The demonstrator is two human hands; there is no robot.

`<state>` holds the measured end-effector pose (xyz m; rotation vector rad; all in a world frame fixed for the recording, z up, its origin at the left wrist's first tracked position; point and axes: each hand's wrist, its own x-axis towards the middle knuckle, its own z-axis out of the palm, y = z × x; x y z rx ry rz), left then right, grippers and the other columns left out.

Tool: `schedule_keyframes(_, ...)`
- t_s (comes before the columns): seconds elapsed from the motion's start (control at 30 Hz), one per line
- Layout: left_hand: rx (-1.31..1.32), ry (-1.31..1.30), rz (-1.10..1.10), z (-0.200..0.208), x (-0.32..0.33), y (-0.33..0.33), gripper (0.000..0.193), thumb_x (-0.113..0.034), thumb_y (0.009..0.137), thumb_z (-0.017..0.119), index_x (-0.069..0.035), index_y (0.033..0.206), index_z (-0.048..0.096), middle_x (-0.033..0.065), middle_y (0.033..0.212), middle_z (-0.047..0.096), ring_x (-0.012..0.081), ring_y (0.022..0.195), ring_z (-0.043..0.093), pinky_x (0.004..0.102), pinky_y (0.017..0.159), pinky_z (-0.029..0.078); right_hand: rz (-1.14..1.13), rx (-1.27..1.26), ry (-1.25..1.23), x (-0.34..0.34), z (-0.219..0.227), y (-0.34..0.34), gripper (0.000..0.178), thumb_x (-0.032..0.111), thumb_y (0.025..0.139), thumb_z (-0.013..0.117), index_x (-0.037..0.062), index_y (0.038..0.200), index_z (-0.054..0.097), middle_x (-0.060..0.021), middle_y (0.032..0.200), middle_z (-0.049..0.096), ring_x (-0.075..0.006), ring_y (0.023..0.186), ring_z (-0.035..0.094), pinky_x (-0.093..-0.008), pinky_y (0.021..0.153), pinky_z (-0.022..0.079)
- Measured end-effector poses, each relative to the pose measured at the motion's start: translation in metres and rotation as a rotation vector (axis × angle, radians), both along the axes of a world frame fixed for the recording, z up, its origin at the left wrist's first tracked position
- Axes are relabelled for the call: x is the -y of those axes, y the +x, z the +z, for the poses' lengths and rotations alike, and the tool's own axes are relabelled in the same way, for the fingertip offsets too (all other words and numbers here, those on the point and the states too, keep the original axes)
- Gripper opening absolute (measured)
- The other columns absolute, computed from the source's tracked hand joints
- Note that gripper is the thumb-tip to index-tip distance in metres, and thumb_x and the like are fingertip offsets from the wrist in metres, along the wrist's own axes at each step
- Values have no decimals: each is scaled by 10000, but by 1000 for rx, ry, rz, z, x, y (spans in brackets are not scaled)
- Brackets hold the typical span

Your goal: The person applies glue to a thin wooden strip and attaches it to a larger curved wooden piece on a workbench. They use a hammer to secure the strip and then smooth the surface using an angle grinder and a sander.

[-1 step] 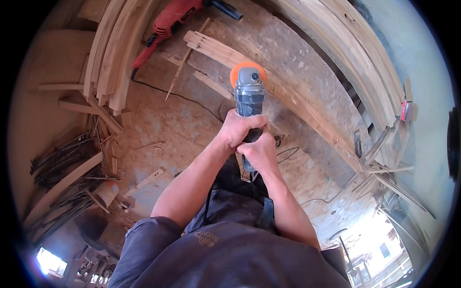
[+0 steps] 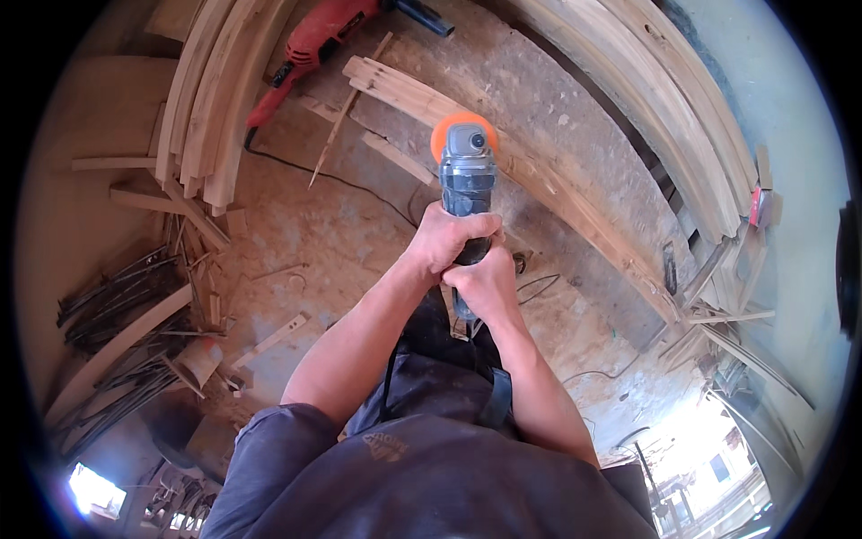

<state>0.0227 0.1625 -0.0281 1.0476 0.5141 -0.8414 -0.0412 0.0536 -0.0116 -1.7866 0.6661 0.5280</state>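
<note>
Both of my hands are wrapped round the body of a grey and black angle grinder [image 2: 467, 193] with an orange disc [image 2: 446, 136] at its far end. My left hand [image 2: 446, 241] grips the forward part, its thumb across the top. My right hand [image 2: 486, 283] closes round the rear part just behind it, and the two hands touch. The disc lies over a long wooden plank [image 2: 575, 205] on the workbench [image 2: 611, 162]; the grinder's head hides where they meet, so contact is unclear.
A red power tool [image 2: 319, 40] with a black cord lies at the back left. Curved boards are stacked at the left [image 2: 238, 85] and the far right [image 2: 669, 99]. A thin stick [image 2: 339, 130] crosses the plank's left end. Metal rods [image 2: 126, 301] and wood scraps lie on the dusty floor.
</note>
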Motion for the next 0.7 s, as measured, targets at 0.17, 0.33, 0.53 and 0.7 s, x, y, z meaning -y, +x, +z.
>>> schedule_keyframes(0.17, -58, -3, -26, 9, 19, -7, 206, -122, 800, 803, 24, 927, 734, 102, 876, 748, 197, 780, 717, 346, 754, 583, 6, -88, -35, 17, 20, -2, 644, 144, 649, 829, -51, 1209, 577, -210, 1035, 737, -339, 995, 741, -390, 880, 569)
schedule_keyframes(0.33, -44, -21, -86, 10, 34, -15, 206, -122, 795, 807, 8, 938, 737, 87, 880, 745, 185, 787, 713, 336, 765, 578, -93, -73, 52, 28, 9, -24, 614, 107, 649, 818, -35, 1186, 556, -127, 996, 706, -245, 921, 713, -357, 821, 565)
schedule_keyframes(0.53, 18, 69, -171, 4, 51, -25, 179, -126, 796, 806, 2, 894, 726, 77, 861, 738, 161, 777, 698, 325, 743, 568, -187, -78, 77, 37, 16, -36, 610, 112, 644, 815, -56, 1177, 570, -140, 998, 713, -253, 921, 719, -352, 825, 567)
schedule_keyframes(0.7, 0, 34, -62, 8, 19, -8, 187, -144, 828, 770, 26, 897, 738, 95, 856, 750, 187, 764, 715, 338, 736, 581, -87, 41, 61, 14, 19, -7, 604, 126, 640, 807, -71, 1164, 579, -118, 938, 716, -215, 859, 703, -341, 768, 560)
